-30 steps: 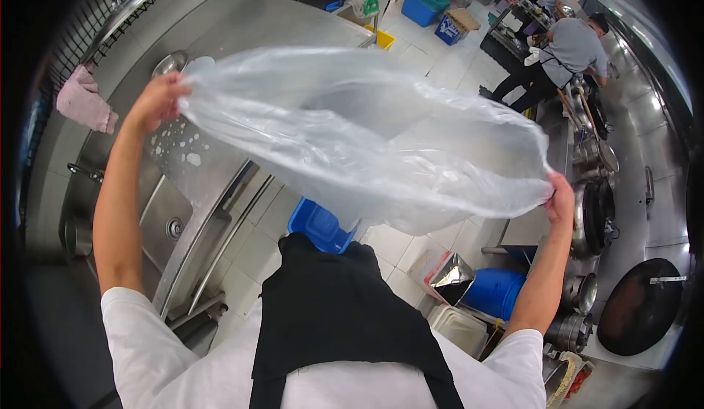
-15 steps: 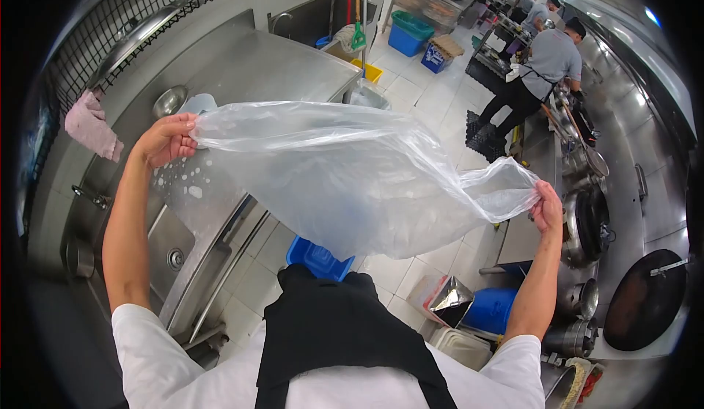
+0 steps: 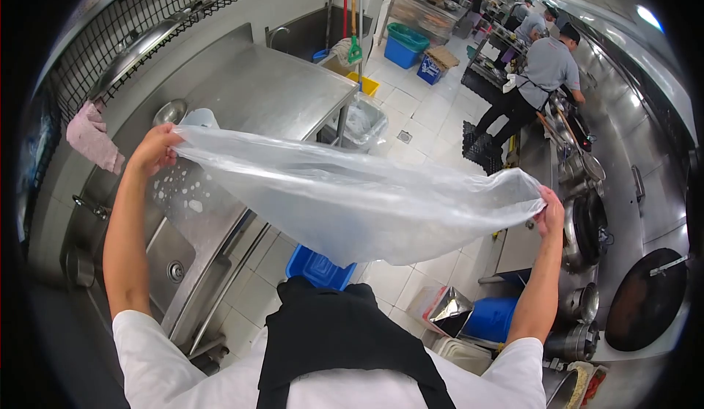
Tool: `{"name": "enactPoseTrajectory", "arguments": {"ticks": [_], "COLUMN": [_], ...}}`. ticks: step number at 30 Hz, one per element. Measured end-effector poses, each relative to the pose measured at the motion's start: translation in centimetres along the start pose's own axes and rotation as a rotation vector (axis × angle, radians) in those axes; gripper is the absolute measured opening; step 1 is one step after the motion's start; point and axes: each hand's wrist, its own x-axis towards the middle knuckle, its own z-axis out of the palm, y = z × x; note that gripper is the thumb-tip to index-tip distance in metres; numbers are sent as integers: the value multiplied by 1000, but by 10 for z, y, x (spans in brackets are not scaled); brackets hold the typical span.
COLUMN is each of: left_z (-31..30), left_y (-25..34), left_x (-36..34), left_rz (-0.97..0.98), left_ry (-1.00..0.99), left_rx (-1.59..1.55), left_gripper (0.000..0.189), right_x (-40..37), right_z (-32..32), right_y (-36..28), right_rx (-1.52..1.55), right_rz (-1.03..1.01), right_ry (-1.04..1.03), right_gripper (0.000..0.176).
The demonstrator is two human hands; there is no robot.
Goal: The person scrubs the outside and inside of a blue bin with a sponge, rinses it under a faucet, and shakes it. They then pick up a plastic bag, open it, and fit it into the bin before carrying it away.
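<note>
Head view, read from left to right. A crumpled pink cloth hangs on the wall to the left of the long stainless-steel worktop, and a round steel bowl lies on the worktop's near end. The left hand is raised above that near end, its fingers closed on the left edge of a large clear plastic bag. The bag is held in the air, stretched between the two hands. It begins over the worktop's front edge and runs out to the right of the worktop, above the tiled floor and touching no surface. Its long axis runs left to right and drops slightly towards the right, with a loose belly of film sagging below the taut upper edge. A blue plastic crate stands on the floor under that belly, just right of the worktop. The right hand, well to the right of the worktop, has its fingers pinched together on the bag's right corner. Each hand holds its own end, and neither is nearer the middle. A person in a grey shirt works far beyond the worktop.
</note>
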Motion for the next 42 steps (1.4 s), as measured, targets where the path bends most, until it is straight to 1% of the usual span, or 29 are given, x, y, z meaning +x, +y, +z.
{"name": "enactPoseTrajectory", "arguments": {"ticks": [1, 2, 3, 4, 7, 9, 10, 12, 14, 17, 18, 20, 21, 22, 24, 25, 26, 27, 28, 29, 31, 32, 34, 35, 36, 38, 39, 41, 42], "left_z": [1, 4, 9, 12, 20, 10, 5, 7, 12, 42, 47, 57, 62, 62, 52, 43, 33, 16, -14, -35, -40, -34, -27, -22, -22, -24, -19, -10, -18], "left_y": [6, 13, 20, 25, 38, 28, 22, 23, 23, 15, 2, -27, -31, -38, -50, -52, -59, -71, -101, -128, -129, -128, -122, -107, -99, -83, -65, -23, -12], "left_x": [-8, -16, -25, -32, -47, -39, -34, -35, -38, -42, -35, -18, -14, -10, -5, -7, -5, 1, 20, 37, 28, 26, 17, 8, 4, -1, -10, -29, -32], "left_rz": [-4, -2, 18, 36, 33, 49, 63, 42, 20, -78, -77, -142, -194, -198, 228, 296, 332, 372, 337, 297, -18, -15, -169, -246, -247, -208, -204, -57, -45], "left_ry": [-186, -183, -257, -333, -410, -419, -422, -389, -356, -320, -323, -279, -206, -216, 153, 317, 408, 499, 497, 489, 383, 363, 371, 257, 264, 71, 80, 50, 59], "left_rx": [-230, -232, -342, -452, -520, -476, -439, -376, -312, -395, -390, -259, -151, -143, 604, 797, 798, 794, 639, 482, 169, 173, -7, -27, -27, -286, -287, -379, -382], "left_gripper": [13, 13, 14, 16, 13, 13, 13, 12, 11, 12, 12, 12, 14, 14, 16, 17, 15, 13, 12, 10, 11, 11, 15, 20, 20, 21, 21, 20, 20], "right_x": [-5, -11, -20, -21, -20, -17, -16, -16, -18, -32, -36, -37, -36, -34, -30, -21, -20, -21, -22, -21, -23, -28, -37, -36, -36, -36, -42, -56, -56], "right_z": [9, 19, 21, 22, 16, 11, 11, 14, 19, 41, 49, 59, 60, 58, 53, 42, 37, 31, 24, 18, 5, 6, 19, 18, 19, 20, 24, 31, 31], "right_y": [-3, -9, -19, -22, -21, -17, -15, -10, -8, -8, -9, -1, 2, 3, 5, 20, 28, 34, 40, 52, 74, 74, 75, 77, 73, 58, 44, 7, -6], "right_rx": [78, 154, 165, 165, 142, 12, 16, -159, -90, 32, 85, 66, 41, 43, -389, -506, -501, -590, -682, -683, -698, -703, -486, -458, -456, -59, -54, 212, 219], "right_rz": [59, 117, 142, 144, 166, 220, 220, 223, 205, 168, 145, 96, 50, 58, 21, -37, -22, -7, 9, 22, -78, -66, 90, 134, 133, 207, 204, 101, 90], "right_ry": [-55, -114, -194, -196, -230, -290, -287, -208, -241, -301, -330, -326, -325, -315, -130, -59, -43, 37, 119, 142, 90, 106, 141, 113, 105, 106, 99, -23, -31], "right_gripper": [17, 18, 18, 18, 18, 15, 15, 11, 10, 9, 9, 9, 9, 9, 11, 15, 15, 15, 15, 15, 22, 22, 24, 25, 25, 30, 30, 30, 30]}}
